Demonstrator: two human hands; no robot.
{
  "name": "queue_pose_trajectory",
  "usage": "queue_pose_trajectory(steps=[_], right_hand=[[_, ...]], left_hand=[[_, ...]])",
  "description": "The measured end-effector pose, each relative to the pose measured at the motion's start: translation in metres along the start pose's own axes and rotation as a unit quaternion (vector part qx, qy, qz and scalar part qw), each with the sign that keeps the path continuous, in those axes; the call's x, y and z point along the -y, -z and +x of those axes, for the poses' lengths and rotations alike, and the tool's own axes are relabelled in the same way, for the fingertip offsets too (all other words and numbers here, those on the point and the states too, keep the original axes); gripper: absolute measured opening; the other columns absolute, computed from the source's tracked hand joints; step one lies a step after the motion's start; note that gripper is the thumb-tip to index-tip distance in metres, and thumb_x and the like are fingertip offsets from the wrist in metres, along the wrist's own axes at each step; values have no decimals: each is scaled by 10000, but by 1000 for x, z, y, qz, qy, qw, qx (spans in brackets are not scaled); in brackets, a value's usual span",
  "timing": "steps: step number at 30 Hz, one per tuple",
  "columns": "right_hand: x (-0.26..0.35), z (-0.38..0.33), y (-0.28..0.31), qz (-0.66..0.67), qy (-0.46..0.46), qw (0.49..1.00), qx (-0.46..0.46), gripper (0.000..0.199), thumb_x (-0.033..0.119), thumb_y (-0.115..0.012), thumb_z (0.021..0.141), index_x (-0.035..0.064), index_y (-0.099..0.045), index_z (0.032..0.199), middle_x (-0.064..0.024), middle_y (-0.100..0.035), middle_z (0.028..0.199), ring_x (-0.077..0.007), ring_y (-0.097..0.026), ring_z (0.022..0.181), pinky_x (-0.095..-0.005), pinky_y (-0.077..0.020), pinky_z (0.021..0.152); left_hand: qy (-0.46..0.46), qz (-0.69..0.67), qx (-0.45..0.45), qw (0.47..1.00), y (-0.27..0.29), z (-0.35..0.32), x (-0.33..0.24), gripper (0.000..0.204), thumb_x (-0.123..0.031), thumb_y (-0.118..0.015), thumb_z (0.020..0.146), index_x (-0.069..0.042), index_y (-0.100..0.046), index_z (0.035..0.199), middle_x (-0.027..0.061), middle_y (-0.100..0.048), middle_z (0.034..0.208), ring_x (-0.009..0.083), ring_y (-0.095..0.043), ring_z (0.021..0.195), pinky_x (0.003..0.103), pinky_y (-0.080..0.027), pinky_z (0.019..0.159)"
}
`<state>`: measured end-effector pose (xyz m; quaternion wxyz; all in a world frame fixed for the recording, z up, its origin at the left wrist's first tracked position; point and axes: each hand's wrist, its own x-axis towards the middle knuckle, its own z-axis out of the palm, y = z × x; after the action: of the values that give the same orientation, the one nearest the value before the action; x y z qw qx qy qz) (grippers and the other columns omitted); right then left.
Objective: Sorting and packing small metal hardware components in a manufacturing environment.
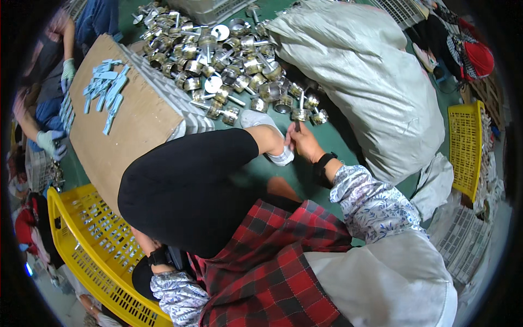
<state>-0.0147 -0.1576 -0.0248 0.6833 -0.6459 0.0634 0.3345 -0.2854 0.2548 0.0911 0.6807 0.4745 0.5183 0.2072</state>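
My right hand (306, 143) is low beside my shoe (266, 126). Its fingers are pinched round a small dark piece (297, 126), too small to name. That piece reaches up to a round metal part with a stem (299, 114) at the near edge of a large heap of similar metal parts (234, 68) on the floor. My left hand (143, 240) is mostly hidden behind my raised knee, above the yellow crate on the left; its fingers do not show, so I cannot tell what they do.
A big white woven sack (370, 82) lies right of the heap. Light blue strips (106, 87) rest on a brown board (139, 117) to the left, where a person's gloved hands (52, 143) work. Yellow crates stand at left (71, 234) and right (463, 150).
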Motion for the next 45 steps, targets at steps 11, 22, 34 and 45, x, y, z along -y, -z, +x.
queue_pose_trajectory(steps=[11, 22, 34, 45], right_hand=[[-3, 8, -12, 25, 50, 998, -27, 104, 47, -393, 831, 48, -434, 927, -54, -525, 777, -139, -524, 723, -254, -420, 605], [3, 15, -9, 42, 48, 998, -15, 83, 91, -431, 843, 43, -442, 911, -62, -522, 810, -133, -500, 747, -250, -412, 656], [-7, -14, -5, -123, 31, 992, -23, 146, 211, -468, 876, 64, -470, 873, 26, -454, 654, -75, -409, 555, -213, -324, 482], [-40, -9, -1, -82, -167, 981, -54, 190, 215, -551, 831, 27, -545, 849, -51, -562, 672, -172, -544, 614, -272, -430, 527]], left_hand=[[-18, 40, -57, 997, -14, -14, -9, 419, -304, -410, 901, -32, -395, 1220, 109, -518, 1144, 240, -540, 987, 306, -476, 801], [-8, 27, -53, 998, -5, -4, -3, 368, -281, -409, 899, -39, -441, 1175, 107, -538, 1102, 228, -551, 967, 317, -480, 786], [-61, -26, -18, 998, -10, -1, 1, 175, -149, -450, 844, -108, -437, 1013, 99, -586, 690, 151, -502, 440, 252, -427, 413], [-33, -66, -20, 997, 1, -14, -3, 163, -175, -453, 854, -89, -456, 992, 86, -563, 701, 133, -484, 464, 241, -409, 425]])
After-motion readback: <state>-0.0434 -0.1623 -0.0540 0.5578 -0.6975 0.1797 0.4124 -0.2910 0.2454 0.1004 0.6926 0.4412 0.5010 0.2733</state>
